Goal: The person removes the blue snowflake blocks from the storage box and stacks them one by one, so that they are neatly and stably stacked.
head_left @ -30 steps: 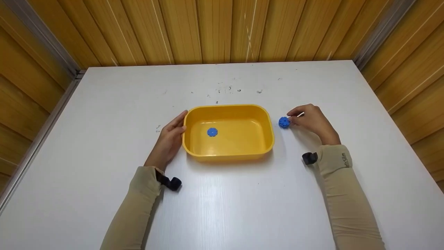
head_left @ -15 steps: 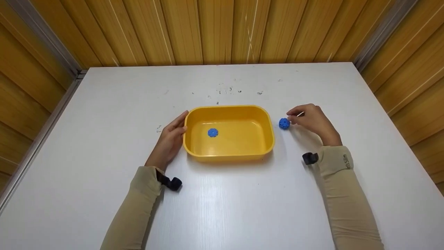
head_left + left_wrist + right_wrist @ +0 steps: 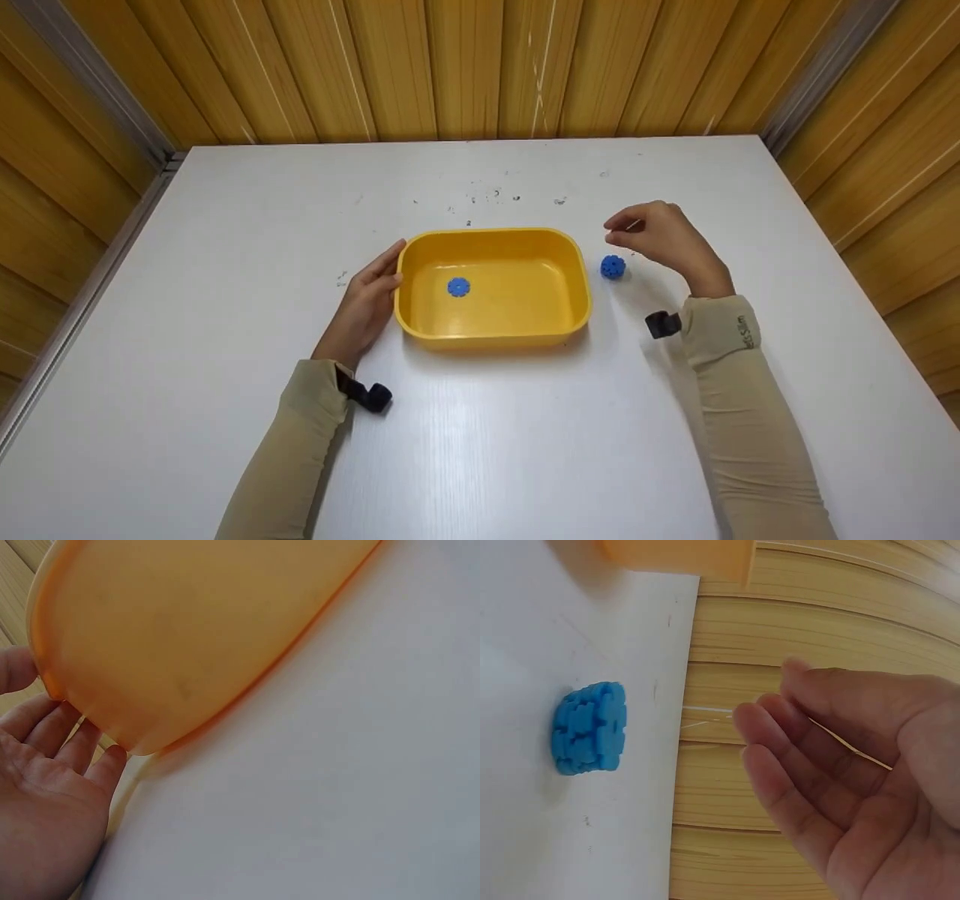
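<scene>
A yellow plastic tub [image 3: 495, 341] stands mid-table in the head view, with one blue notched disc [image 3: 459, 287] lying flat inside. My left hand [image 3: 364, 304] rests against the tub's left end; in the left wrist view its fingertips [image 3: 112, 757] touch the outer wall, and the thumb lies near the rim. Right of the tub, a small stack of blue notched discs [image 3: 613, 267] stands upright on the table. My right hand [image 3: 664, 236] hovers above and behind this stack, with thumb and fingers loosely bent and nothing between them. A gap separates it from the discs [image 3: 591, 727] in the right wrist view.
The white table [image 3: 495, 450] has small dark marks behind the tub. Yellow wood-look panels [image 3: 465, 67] border its back and sides. A black wrist camera [image 3: 373, 397] sits at the left cuff, another wrist camera [image 3: 662, 325] at the right.
My right hand has let go of the blue disc stack and lifted up and back from it. The stack stays in place. My left hand and the tub have not moved.
</scene>
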Action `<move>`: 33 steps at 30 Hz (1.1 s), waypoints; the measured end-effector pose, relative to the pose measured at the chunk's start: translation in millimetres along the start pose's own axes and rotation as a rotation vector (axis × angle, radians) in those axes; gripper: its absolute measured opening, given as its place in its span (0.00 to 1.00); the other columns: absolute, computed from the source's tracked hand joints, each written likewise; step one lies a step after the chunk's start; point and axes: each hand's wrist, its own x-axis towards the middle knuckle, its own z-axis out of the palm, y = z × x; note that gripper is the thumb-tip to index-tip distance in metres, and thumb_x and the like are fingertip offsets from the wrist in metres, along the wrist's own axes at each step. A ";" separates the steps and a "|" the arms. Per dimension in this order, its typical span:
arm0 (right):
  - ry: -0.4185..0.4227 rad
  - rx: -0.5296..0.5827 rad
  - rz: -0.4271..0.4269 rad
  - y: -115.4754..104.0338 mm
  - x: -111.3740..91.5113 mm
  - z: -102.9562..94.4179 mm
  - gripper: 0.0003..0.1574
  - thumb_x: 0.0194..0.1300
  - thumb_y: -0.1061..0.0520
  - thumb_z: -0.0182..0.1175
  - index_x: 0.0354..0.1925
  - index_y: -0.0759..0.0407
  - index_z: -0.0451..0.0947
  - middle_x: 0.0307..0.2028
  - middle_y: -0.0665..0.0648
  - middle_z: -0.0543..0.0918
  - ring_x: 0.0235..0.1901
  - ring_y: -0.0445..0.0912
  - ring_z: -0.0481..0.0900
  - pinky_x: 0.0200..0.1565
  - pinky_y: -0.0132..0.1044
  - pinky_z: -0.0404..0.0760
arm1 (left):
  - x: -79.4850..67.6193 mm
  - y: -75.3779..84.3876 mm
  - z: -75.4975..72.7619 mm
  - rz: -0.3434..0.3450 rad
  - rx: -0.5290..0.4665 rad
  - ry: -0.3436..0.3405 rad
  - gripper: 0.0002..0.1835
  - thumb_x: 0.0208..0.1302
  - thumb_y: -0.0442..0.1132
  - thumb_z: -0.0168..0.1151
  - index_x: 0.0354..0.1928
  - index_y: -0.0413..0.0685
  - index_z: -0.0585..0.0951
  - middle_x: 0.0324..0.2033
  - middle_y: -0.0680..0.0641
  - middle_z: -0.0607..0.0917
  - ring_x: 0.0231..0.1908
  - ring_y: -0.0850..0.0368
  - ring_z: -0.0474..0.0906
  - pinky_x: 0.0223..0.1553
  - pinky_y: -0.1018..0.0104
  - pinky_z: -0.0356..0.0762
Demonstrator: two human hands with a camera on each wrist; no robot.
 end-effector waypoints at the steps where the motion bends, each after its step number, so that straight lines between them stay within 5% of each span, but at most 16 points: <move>1: -0.006 0.000 -0.003 -3.9 0.5 -0.8 0.21 0.73 0.56 0.61 0.59 0.65 0.81 0.54 0.69 0.85 0.53 0.59 0.83 0.60 0.56 0.82 | -0.2 0.1 -0.1 -0.002 0.004 0.000 0.34 0.74 0.28 0.47 0.80 0.46 0.57 0.81 0.50 0.55 0.81 0.58 0.50 0.80 0.63 0.52; 13: -0.076 -0.036 -0.078 -47.9 12.1 1.2 0.19 0.70 0.58 0.64 0.58 0.63 0.83 0.53 0.66 0.85 0.50 0.57 0.84 0.57 0.52 0.85 | 2.8 -0.8 1.6 0.004 -0.029 -0.007 0.34 0.75 0.27 0.45 0.80 0.44 0.56 0.82 0.48 0.53 0.81 0.57 0.48 0.81 0.63 0.51; 33: -0.256 -0.090 -0.269 -96.5 45.6 46.7 0.21 0.65 0.61 0.69 0.56 0.66 0.83 0.54 0.65 0.87 0.53 0.56 0.85 0.60 0.48 0.84 | 4.7 0.3 2.8 -0.003 -0.025 0.006 0.34 0.74 0.28 0.47 0.80 0.45 0.57 0.82 0.49 0.54 0.81 0.56 0.49 0.81 0.63 0.51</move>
